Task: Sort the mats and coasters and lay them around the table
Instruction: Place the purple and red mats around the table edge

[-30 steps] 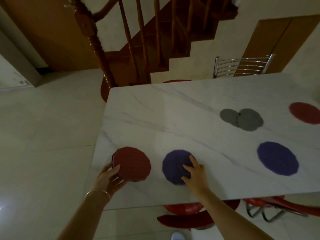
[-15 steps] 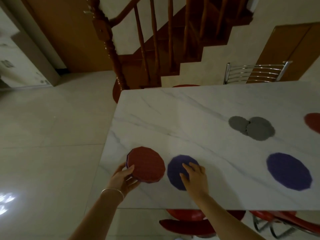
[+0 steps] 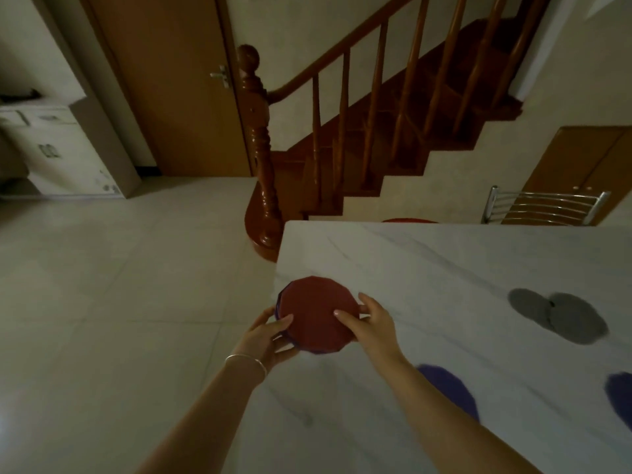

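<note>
A stack of round mats (image 3: 316, 311), red on top with purple edges showing below, is held over the left end of the white marble table (image 3: 444, 268). My left hand (image 3: 268, 336) grips the stack's near left edge. My right hand (image 3: 367, 319) grips its right edge, thumb on the red top. A purple mat (image 3: 451, 390) lies flat on the table, partly hidden by my right forearm. Another purple mat (image 3: 620, 400) shows at the right border. Two overlapping grey coasters (image 3: 557, 318) lie further right.
A wooden staircase with a newel post (image 3: 261, 159) stands just beyond the table's left corner. A metal chair back (image 3: 543, 208) and a red seat (image 3: 408, 220) sit behind the far edge. Tiled floor (image 3: 119, 285) spreads to the left.
My right hand left the purple mat on the table and took hold of the stack's right edge. The view swung left, and the stack now sits nearer the table's left edge.
</note>
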The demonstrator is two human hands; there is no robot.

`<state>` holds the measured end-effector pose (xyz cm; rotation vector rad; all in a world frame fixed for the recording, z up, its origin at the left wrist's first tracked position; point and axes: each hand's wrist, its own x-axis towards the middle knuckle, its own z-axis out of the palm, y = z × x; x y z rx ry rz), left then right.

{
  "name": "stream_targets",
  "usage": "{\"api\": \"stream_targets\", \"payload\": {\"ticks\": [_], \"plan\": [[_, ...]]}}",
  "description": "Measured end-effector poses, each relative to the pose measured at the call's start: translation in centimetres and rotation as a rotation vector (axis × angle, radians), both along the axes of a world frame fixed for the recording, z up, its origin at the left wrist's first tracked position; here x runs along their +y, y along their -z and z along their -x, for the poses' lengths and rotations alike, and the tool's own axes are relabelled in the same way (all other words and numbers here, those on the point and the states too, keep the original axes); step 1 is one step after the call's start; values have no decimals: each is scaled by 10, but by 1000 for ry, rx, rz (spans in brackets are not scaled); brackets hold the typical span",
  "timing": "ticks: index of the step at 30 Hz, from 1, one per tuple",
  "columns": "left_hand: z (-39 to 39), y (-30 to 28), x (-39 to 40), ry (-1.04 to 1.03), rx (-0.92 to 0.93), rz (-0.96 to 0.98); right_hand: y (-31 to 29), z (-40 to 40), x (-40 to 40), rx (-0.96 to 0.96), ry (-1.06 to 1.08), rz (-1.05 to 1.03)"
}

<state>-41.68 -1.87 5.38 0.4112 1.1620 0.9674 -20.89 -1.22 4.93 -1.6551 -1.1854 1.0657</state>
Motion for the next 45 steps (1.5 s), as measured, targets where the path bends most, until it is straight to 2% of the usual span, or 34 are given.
{"api": "stream_targets", "payload": {"ticks": [3, 8, 14, 21, 28, 31, 36, 45], "plan": [[45, -6, 29, 77, -1, -25, -7, 38, 17, -33, 44, -43], [105, -26, 69, 207, 21, -68, -29, 97, 36, 87, 176, -23], [127, -40, 124, 357, 2, -70, -43, 129, 48, 179, 372, -19], [110, -15, 188, 516, -30, -40, -35, 123, 80, 91, 501, -51], [95, 7, 287, 724, 59, -47, 6, 120, 148, 198, 625, -67], [90, 11, 328, 800, 133, -38, 11, 123, 179, 95, 685, -50], [54, 6, 376, 907, 153, -18, 2, 109, 207, -18, 804, -59], [-43, 6, 382, 1288, 99, -15, -1, 80, 180, -185, 1190, 97]]}}
